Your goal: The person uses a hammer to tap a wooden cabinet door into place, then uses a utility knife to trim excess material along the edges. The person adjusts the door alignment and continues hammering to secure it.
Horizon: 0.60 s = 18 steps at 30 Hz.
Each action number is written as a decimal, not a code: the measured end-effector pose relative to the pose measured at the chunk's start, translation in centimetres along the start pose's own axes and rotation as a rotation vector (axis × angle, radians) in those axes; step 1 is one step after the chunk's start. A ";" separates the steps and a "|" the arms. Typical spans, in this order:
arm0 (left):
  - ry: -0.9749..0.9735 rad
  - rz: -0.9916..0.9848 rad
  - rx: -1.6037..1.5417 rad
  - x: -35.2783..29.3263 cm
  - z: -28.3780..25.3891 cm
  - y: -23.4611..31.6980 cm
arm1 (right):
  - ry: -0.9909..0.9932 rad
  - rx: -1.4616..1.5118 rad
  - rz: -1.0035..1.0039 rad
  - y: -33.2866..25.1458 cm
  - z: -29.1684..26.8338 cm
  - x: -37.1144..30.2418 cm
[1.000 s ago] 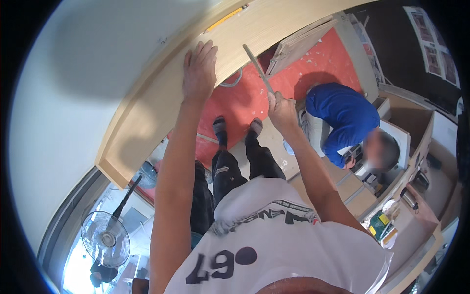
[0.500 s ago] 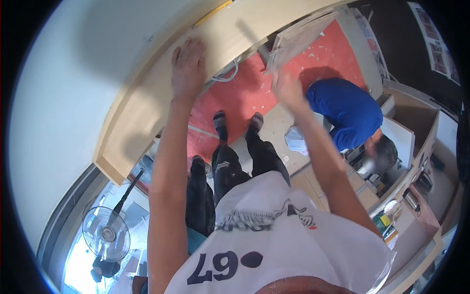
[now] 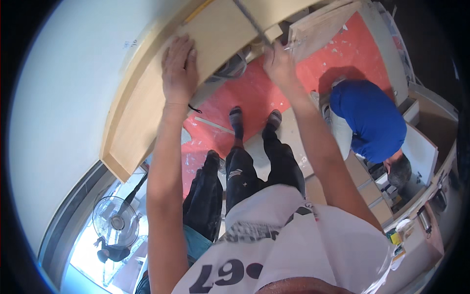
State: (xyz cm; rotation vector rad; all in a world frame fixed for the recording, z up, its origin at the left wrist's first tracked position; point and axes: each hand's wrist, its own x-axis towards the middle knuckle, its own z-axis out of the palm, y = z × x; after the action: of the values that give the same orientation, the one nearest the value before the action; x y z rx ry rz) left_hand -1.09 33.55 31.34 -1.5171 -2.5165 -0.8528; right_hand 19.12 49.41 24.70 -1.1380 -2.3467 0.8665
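My left hand [image 3: 179,66] lies flat, fingers spread, against a long pale wooden panel [image 3: 147,110] that runs high along the white wall. My right hand [image 3: 278,60] is closed around a thin grey rod-like tool [image 3: 252,22] whose upper end reaches up onto the panel's face. Both arms stretch upward from the lower edge. My white printed shirt [image 3: 293,245] and dark trousers fill the lower middle, and my feet stand on something above a red floor [image 3: 254,93].
A person in a blue top [image 3: 369,120] crouches at the right beside wooden cabinet boxes [image 3: 421,152]. Another person's dark-trousered legs [image 3: 205,191] stand just left of mine. A standing fan [image 3: 116,223] is at the lower left. Board sheets [image 3: 318,29] lean at the top.
The view has shifted, so both hands appear higher and further left on the panel. My right hand and its tool have risen toward the panel's upper edge.
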 end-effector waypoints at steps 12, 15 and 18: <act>0.029 0.012 -0.040 0.4 -0.2 -0.2 | 0.090 -0.088 -0.407 4.1 -2.2 1.4; 0.038 0.029 -0.028 0.4 -0.4 0.0 | 0.128 0.021 0.062 0.5 -4.4 3.7; 0.045 0.017 -0.017 -0.1 -0.7 -0.8 | -0.144 -0.054 -0.089 -2.9 -4.2 -5.6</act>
State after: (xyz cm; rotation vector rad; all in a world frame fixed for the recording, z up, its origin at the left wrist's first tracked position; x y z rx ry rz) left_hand -1.81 32.87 31.57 -1.5048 -2.4672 -0.8983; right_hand 23.23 45.06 29.31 -1.0133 -2.5312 0.8847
